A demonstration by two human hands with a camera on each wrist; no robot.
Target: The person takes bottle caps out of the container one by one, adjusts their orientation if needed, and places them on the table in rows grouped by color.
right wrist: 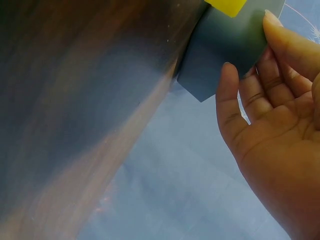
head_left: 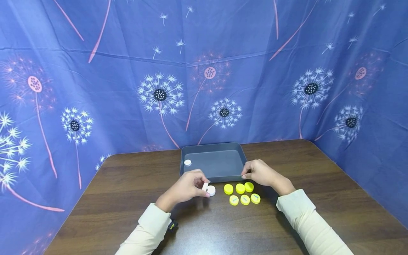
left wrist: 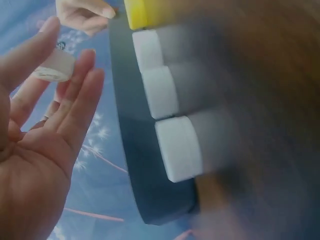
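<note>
My left hand [head_left: 190, 185] pinches a white bottle cap [left wrist: 56, 67] between thumb and fingers, above the table just in front of the dark grey tray [head_left: 216, 179]. Writing shows on the held cap in the left wrist view. Close by on the table lies a white cap [head_left: 211, 191]; the left wrist view shows more white caps [left wrist: 178, 149] in a row along the tray's wall. Another white cap [head_left: 187, 163] is inside the tray, on its left side. My right hand [head_left: 262, 172] holds the tray's near right corner, thumb at the front wall.
Several yellow caps [head_left: 240, 188] lie in two rows in front of the tray, some with writing on top. A small dark object with yellow [head_left: 172, 225] is by the left sleeve. Behind the wooden table [head_left: 127, 184] hangs a blue dandelion-print curtain [head_left: 191, 88].
</note>
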